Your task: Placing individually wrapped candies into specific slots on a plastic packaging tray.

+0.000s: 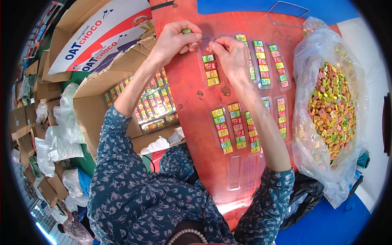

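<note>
In my left hand (177, 41), raised over the far left part of the red table (188, 87), a small green wrapped candy (186, 31) is pinched between the fingers. My right hand (233, 57) is beside it, thumb and forefinger closed at the far end of a clear plastic tray (205, 79); a small reddish piece shows at the fingertips, too small to name. That tray holds a column of green, red and yellow wrapped candies (210, 66). Other trays of candies (262, 61) lie to the right, and a nearer row (221, 130) is partly covered by my right forearm.
A large clear bag of loose wrapped candies (332, 110) stands on the right. An open cardboard box (98, 92) at the left contains stacked candy trays (154, 104). Bare clear trays (234, 173) lie near the front edge. A wire frame (286, 24) rests at the far right.
</note>
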A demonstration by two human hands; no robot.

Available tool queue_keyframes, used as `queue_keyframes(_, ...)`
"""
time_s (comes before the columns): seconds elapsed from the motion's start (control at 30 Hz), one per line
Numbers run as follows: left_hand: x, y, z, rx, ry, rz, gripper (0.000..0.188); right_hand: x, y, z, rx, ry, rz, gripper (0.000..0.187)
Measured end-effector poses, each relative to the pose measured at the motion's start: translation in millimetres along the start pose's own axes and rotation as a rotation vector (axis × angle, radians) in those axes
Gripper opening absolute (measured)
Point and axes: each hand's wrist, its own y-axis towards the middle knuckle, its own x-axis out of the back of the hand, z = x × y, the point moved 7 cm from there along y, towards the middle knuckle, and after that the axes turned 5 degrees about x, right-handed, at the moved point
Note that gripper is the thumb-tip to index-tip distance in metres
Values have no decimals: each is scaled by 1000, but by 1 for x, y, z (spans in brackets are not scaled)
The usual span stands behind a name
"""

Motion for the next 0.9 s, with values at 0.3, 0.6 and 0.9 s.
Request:
queue_keyframes(0.3, 4, 7, 28, 297, -595, 67, 19, -2, 5, -15, -285, 344, 70, 18)
queue_keyframes(0.6, -15, 7, 1, 1, 52, -14, 12, 20, -4, -31, -442, 740, 40, 18)
queue_keyframes(0.9, -30, 10, -2, -316, 408, -249, 7, 19, -19, -42, -505, 653, 85, 17)
